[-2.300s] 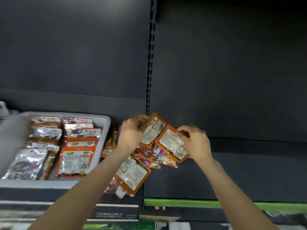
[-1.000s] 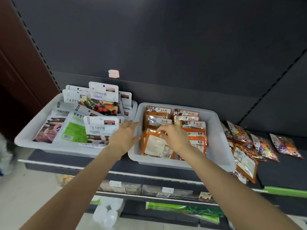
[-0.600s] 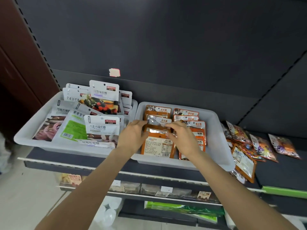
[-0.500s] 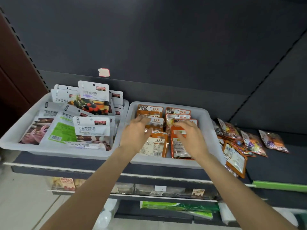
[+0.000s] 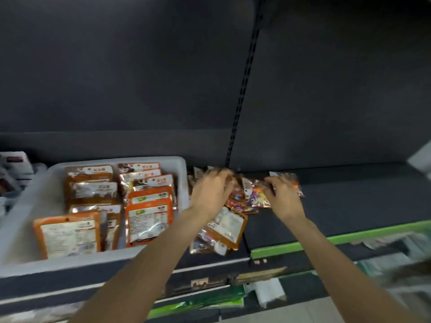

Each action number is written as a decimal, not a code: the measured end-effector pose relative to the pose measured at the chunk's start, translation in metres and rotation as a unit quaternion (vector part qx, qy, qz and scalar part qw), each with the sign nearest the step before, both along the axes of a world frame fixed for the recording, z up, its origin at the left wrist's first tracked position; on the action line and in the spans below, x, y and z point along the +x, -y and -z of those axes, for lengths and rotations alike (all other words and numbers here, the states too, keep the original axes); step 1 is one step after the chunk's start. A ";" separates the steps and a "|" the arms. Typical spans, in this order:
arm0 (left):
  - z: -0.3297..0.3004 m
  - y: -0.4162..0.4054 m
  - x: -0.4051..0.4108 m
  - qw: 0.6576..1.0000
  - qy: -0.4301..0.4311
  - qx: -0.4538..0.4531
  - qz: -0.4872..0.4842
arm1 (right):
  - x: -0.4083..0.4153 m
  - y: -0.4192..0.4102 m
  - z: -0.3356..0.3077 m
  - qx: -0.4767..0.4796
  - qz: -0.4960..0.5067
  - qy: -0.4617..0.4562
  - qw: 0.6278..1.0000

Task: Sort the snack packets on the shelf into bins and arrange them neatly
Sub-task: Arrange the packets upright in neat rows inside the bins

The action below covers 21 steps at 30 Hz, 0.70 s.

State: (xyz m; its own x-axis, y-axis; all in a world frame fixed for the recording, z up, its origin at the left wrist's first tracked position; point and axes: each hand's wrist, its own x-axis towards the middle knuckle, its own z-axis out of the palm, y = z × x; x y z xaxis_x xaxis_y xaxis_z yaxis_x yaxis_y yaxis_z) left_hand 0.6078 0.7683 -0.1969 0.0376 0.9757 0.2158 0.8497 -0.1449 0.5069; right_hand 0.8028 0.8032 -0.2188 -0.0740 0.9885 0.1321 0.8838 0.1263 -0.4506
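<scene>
A white bin (image 5: 70, 261) on the dark shelf holds several orange snack packets (image 5: 149, 215) in rows. Right of it, loose packets lie in a pile on the shelf: colourful foil ones (image 5: 254, 198) and an orange packet (image 5: 227, 226) lying label-up near the shelf edge. My left hand (image 5: 210, 194) rests over the pile's left side with fingers curled down; blur hides whether it grips anything. My right hand (image 5: 283, 198) is on the pile's right side, fingertips pinched on the top edge of a colourful packet. Another packet (image 5: 295, 183) shows behind that hand.
The shelf surface (image 5: 361, 197) stretches bare to the right, ending in a green front strip (image 5: 326, 238). A slotted upright (image 5: 242, 89) runs up the dark back panel. White packets of another bin (image 5: 14, 164) peek in at far left. Lower shelves show below.
Both hands left the orange packets in the white bin and moved right onto the loose pile. The view swung right, so the left bin is nearly out of frame.
</scene>
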 end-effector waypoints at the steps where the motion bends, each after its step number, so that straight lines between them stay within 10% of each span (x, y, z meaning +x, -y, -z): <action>1: 0.006 -0.012 0.022 1.000 -0.016 -0.013 0.000 | 0.020 -0.012 0.004 -0.016 0.000 0.006 1.000; 8: 0.061 -0.074 0.100 0.972 -0.106 -0.199 -0.060 | 0.118 -0.082 0.039 -0.110 -0.055 0.068 0.990; 21: 0.107 -0.089 0.121 0.952 -0.165 -0.244 -0.085 | 0.165 -0.096 0.093 -0.124 -0.140 0.165 0.968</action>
State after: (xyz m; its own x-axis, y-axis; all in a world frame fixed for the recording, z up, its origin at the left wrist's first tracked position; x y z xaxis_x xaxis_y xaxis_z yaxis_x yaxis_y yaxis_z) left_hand 0.7292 0.8575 -0.3037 -0.1432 0.9548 -0.2606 0.9643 0.1939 0.1802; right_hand 0.9675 0.8989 -0.3121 -0.3409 0.9220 -0.1833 0.9317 0.3054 -0.1969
